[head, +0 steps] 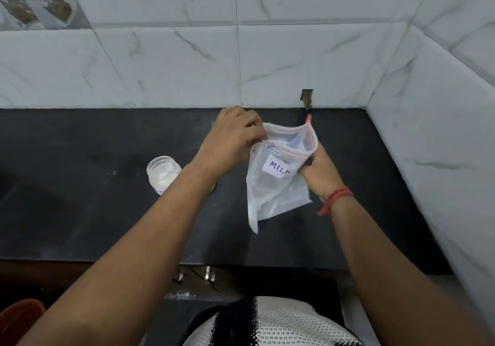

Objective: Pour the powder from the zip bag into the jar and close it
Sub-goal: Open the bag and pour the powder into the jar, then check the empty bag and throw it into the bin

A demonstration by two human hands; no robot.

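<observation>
A clear zip bag [276,185] with a red zip strip and a white label reading MILK hangs above the black counter [80,211]. Its mouth gapes open toward the wall. My left hand [235,137] pinches the near-left edge of the mouth. My right hand [321,174] grips the bag's right side below the zip. Little powder shows inside the bag. A small glass jar [163,174] stands open on the counter to the left of my left forearm, with white powder in it. No lid is visible.
A marble-tiled wall [241,51] runs along the back and the right side of the counter. A small dark notch [307,99] sits in the wall base behind the bag. A red container [18,316] shows at bottom left, below the counter edge.
</observation>
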